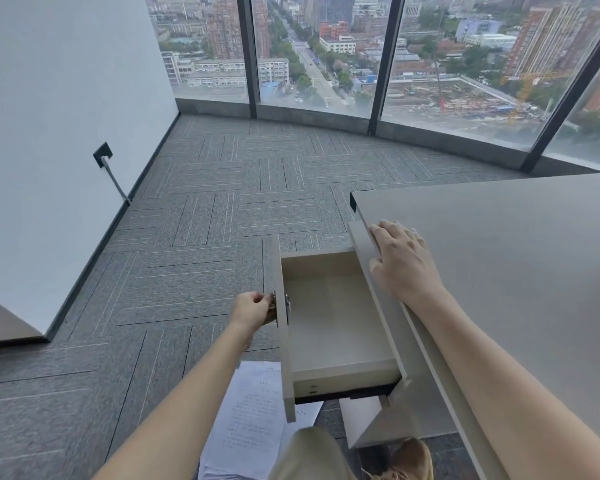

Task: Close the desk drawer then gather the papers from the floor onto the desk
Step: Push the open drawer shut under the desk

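One drawer [329,320] stands pulled well out from the left edge of the worktop [499,258], in the lower middle of the frame, and its beige inside shows bare. Two hands are in view. The left hand [253,311], just left of the drawer front, has its fingers curled in a closed grip at the small metal handle [273,301] on the outer face of that front; the fingertips seem to pinch the handle, though the front panel hides part of the contact. The right hand [400,261] lies flat and spread on the worktop's left edge, right of centre, its grip open with nothing in it and the thumb hanging over the rim above the drawer. The papers [248,420] lie on the floor [187,237] at the bottom centre of the frame, below and partly under the drawer: white printed sheets overlapping, at least two or three, the exact count unclear because they are stacked and partly covered by the drawer and a knee [312,452] in tan cloth. One brown shoe [413,459] shows at the bottom right of centre. The floor is grey carpet in tiles. One dark wall socket [103,154] with a cable sits at the left of the frame, and four window panes [319,50] run across the top.
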A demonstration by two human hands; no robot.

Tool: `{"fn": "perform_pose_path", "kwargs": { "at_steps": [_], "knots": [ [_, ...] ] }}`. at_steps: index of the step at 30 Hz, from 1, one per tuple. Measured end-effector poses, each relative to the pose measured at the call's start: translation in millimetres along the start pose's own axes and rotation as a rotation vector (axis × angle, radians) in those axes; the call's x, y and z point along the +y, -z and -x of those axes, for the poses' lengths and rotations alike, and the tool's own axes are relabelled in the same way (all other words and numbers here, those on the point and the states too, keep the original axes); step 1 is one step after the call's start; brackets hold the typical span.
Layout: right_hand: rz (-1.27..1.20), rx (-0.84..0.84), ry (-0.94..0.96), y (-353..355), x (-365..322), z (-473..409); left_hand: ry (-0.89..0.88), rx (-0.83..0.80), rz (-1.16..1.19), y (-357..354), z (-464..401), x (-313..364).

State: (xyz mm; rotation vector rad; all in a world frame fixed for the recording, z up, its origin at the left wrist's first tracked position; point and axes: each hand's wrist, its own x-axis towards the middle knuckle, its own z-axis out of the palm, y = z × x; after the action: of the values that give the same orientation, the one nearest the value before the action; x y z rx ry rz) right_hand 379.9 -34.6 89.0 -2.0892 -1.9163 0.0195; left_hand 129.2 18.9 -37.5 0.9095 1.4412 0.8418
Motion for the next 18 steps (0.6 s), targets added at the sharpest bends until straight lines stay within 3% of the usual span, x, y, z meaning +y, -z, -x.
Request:
{"fn": "perform_pose_path", "kwargs": {
  "at_steps": [6, 18],
  "knots": [
    [-0.017, 0.01, 0.0, 0.2, -0.2, -0.2, 0.02, -0.145, 0.037, -48.0, -6.0, 1.1],
    [-0.049, 0.009, -0.02, -0.8, 1.7, -2.2, 0.078, -0.242, 0.163, -130.1, -0.9, 10.9]
  ]
}}
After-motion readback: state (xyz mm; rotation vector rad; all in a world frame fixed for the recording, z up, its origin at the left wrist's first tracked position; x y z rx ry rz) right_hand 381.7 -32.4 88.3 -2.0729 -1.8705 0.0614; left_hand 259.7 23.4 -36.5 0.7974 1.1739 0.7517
